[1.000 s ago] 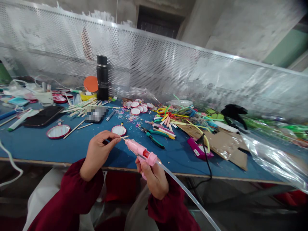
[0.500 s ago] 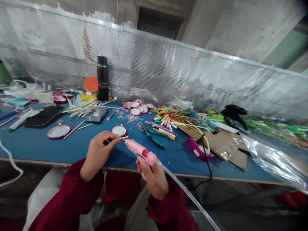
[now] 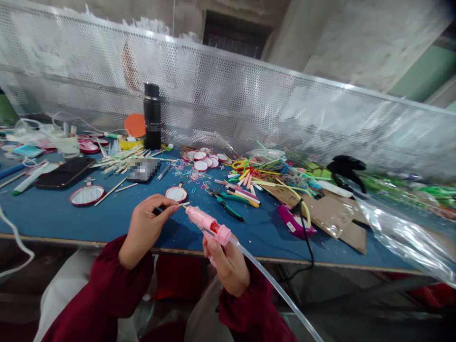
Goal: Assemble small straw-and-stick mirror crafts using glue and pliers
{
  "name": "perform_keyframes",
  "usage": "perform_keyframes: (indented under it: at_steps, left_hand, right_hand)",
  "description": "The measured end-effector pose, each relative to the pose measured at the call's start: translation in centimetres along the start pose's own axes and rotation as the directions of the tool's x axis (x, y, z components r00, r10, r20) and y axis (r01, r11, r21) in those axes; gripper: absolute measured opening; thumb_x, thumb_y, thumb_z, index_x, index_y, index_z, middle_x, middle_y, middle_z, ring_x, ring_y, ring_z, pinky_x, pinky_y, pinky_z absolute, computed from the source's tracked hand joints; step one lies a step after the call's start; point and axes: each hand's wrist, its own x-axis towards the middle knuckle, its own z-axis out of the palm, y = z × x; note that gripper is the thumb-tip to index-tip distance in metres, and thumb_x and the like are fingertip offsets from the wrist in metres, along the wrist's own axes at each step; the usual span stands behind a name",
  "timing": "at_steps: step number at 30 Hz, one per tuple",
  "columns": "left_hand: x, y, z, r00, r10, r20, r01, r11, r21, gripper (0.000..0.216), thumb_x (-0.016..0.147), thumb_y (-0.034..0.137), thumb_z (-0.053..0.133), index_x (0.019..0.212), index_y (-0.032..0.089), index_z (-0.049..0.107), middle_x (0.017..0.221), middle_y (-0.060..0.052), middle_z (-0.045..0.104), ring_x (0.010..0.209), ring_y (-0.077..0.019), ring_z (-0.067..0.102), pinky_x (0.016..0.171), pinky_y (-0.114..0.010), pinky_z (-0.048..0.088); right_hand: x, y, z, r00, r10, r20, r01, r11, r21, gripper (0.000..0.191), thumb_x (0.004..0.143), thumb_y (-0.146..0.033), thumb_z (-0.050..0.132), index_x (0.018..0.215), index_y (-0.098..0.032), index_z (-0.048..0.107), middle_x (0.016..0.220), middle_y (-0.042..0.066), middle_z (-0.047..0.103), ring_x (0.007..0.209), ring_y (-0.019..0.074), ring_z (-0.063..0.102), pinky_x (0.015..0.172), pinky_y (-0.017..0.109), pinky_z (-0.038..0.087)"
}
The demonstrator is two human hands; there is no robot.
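Observation:
My left hand [image 3: 146, 228] is closed in a pinch on a thin wooden stick [image 3: 185, 204], held over the front edge of the blue table [image 3: 117, 213]. My right hand [image 3: 228, 263] grips a pink glue gun [image 3: 208, 222] with a clear glue stick [image 3: 274, 285] trailing from its back. The gun's nozzle touches the tip of the wooden stick. A small round mirror with a red rim [image 3: 175, 193] lies on the table just beyond my left hand.
On the table lie more round mirrors [image 3: 86, 194], wooden sticks [image 3: 121, 159], a black phone [image 3: 64, 172], a black flask [image 3: 152, 122], green-handled pliers [image 3: 228, 202], coloured straws [image 3: 256, 173], cardboard [image 3: 331, 209], a black cable [image 3: 306, 228] and a clear plastic bag [image 3: 402, 232]. A perforated metal screen [image 3: 228, 99] stands behind.

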Motion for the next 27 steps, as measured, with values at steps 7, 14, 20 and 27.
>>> perform_keyframes:
  at_steps: [7, 14, 20, 27]
  left_hand:
    - [0.09, -0.10, 0.03, 1.000, 0.010, -0.002, -0.010, 1.000, 0.012, 0.013, 0.083, 0.034, 0.072, 0.079, 0.022, 0.076, 0.085, -0.003, 0.075, 0.082, -0.0187, 0.067, 0.076, -0.029, 0.048]
    - [0.01, -0.10, -0.05, 1.000, 0.013, 0.001, -0.013, 1.000, 0.013, 0.013, 0.084, 0.033, 0.071, 0.079, 0.022, 0.075, 0.085, -0.002, 0.075, 0.082, -0.0180, 0.066, 0.077, -0.029, 0.048]
    - [-0.04, -0.02, -0.10, 1.000, 0.009, -0.007, -0.009, 0.999, 0.034, 0.014, 0.085, 0.033, 0.070, 0.080, 0.022, 0.075, 0.085, -0.002, 0.074, 0.082, -0.0184, 0.066, 0.076, -0.030, 0.048]
    - [-0.09, -0.10, -0.18, 1.000, 0.001, -0.010, -0.001, 0.999, 0.043, 0.014, 0.085, 0.034, 0.069, 0.079, 0.022, 0.075, 0.085, -0.002, 0.074, 0.081, -0.0184, 0.065, 0.075, -0.029, 0.047]
  right_hand:
    - [0.10, -0.22, -0.09, 1.000, -0.015, -0.012, 0.015, 0.999, -0.033, 0.047, 0.099, -0.052, 0.037, 0.072, -0.019, 0.057, 0.066, 0.002, 0.053, 0.061, 0.0136, 0.047, 0.054, 0.026, 0.036]
    - [0.09, -0.58, -0.15, 1.000, 0.001, -0.009, -0.001, 0.999, -0.035, 0.047, 0.099, -0.052, 0.036, 0.070, -0.020, 0.055, 0.063, 0.001, 0.051, 0.059, 0.0134, 0.046, 0.053, 0.026, 0.035]
    - [0.15, -0.65, -0.19, 0.999, -0.022, -0.023, 0.021, 0.999, -0.038, 0.048, 0.099, -0.052, 0.037, 0.066, -0.020, 0.053, 0.063, 0.001, 0.052, 0.062, 0.0138, 0.047, 0.056, 0.027, 0.036]
    - [0.21, -0.94, -0.35, 0.999, -0.020, -0.029, 0.019, 0.998, -0.056, 0.051, 0.100, -0.052, 0.035, 0.065, -0.019, 0.053, 0.063, 0.001, 0.051, 0.061, 0.0134, 0.047, 0.056, 0.026, 0.035]
